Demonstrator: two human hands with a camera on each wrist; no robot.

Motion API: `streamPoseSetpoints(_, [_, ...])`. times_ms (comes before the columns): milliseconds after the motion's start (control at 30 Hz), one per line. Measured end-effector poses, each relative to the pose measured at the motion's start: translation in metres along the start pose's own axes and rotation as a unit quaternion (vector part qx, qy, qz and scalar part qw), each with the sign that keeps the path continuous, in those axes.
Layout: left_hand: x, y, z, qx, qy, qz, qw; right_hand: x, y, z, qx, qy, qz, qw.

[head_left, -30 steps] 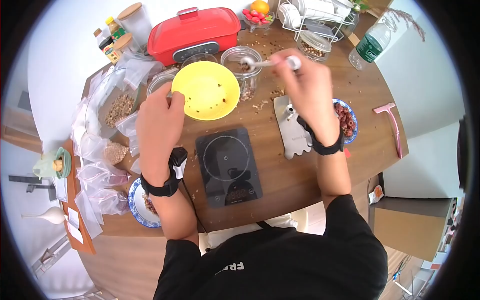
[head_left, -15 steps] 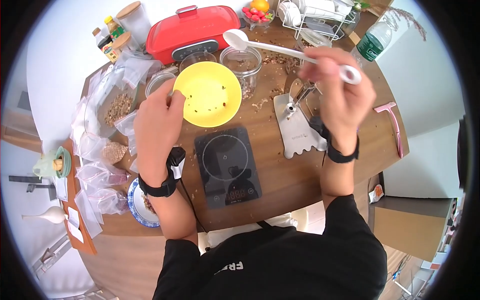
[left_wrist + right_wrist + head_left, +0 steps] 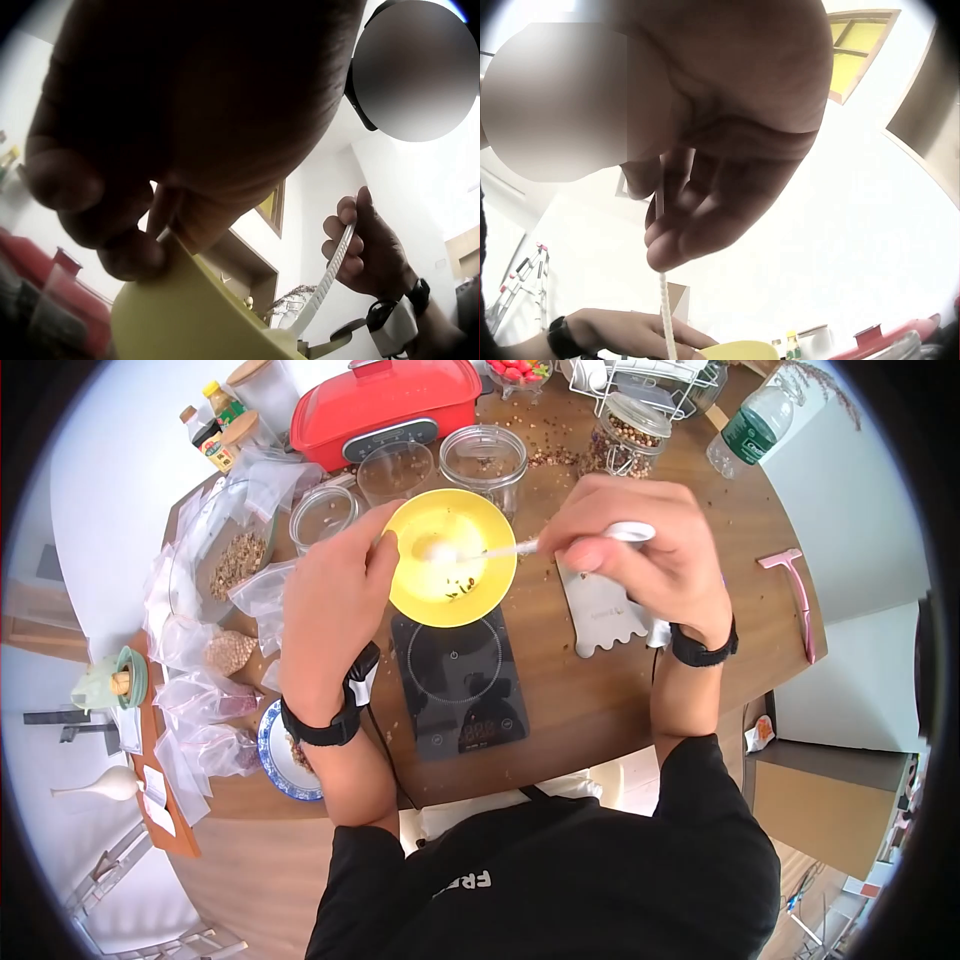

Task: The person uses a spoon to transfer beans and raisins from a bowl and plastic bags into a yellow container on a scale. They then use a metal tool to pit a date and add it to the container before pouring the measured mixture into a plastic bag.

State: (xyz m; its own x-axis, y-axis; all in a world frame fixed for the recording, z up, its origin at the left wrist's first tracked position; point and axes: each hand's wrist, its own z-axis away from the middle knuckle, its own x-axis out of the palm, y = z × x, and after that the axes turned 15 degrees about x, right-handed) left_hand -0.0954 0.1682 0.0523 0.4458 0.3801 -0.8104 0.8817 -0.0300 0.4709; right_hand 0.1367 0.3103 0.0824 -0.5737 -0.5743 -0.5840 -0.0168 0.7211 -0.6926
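My left hand pinches the left rim of a yellow bowl, which is held above the black cooktop's far end. Small dark bits lie inside the bowl. A white spoon is gripped in my right hand, its blurred head over the inside of the bowl. In the left wrist view the bowl hangs from the left fingers, and the ridged spoon handle slopes down to it. From the right wrist view, the right fingers pinch the handle.
A black cooktop lies in front of the body. Open glass jars stand behind the bowl, near a red appliance. Plastic bags crowd the left side. On the right are a metal plate and a pink peeler.
The spoon has swung from over the jar, up and right, then down into the bowl's opening. The bowl has shifted slightly right with my left hand, and its dark bits are more bunched together.
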Motion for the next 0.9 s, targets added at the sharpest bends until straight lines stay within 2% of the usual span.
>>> streamPoseSetpoints(33, [-0.001, 0.001, 0.0, -0.001, -0.001, 0.0, 1.0, -0.001, 0.0, 0.001, -0.008, 0.032, 0.009, 0.999])
streamPoseSetpoints(67, [-0.001, 0.002, 0.0, 0.001, -0.003, -0.012, 1.0, -0.002, 0.0, 0.001, -0.007, 0.031, 0.007, 0.999])
streamPoseSetpoints(133, [0.0, 0.004, 0.0, 0.001, -0.008, -0.024, 1.0, -0.003, 0.0, 0.002, -0.002, 0.069, 0.069, 0.995])
streamPoseSetpoints(300, [0.003, 0.002, 0.001, 0.02, 0.0, -0.036, 0.999, 0.008, 0.001, 0.0, 0.026, 0.006, 0.031, 0.999])
streamPoseSetpoints(367, [0.004, 0.001, 0.002, 0.017, 0.012, -0.029, 0.999, 0.012, -0.001, -0.002, 0.086, -0.02, -0.004, 0.996])
streamPoseSetpoints(400, [0.004, 0.0, 0.002, 0.015, 0.024, -0.023, 0.999, 0.016, 0.001, -0.003, 0.086, -0.018, -0.005, 0.996])
streamPoseSetpoints(467, [0.003, 0.0, 0.002, 0.005, 0.026, -0.03, 0.999, 0.026, 0.008, -0.003, 0.135, 0.009, -0.128, 0.982])
streamPoseSetpoints(600, [0.0, 0.001, 0.001, -0.02, 0.047, -0.046, 0.998, 0.038, 0.009, -0.009, 0.185, 0.059, -0.226, 0.955])
streamPoseSetpoints(700, [-0.001, -0.004, 0.0, -0.023, 0.068, -0.048, 0.996, 0.042, 0.014, -0.016, 0.232, 0.11, -0.354, 0.899])
streamPoseSetpoints(900, [-0.006, -0.005, -0.001, -0.044, 0.102, -0.009, 0.994, 0.044, 0.025, -0.022, 0.258, 0.213, -0.359, 0.871])
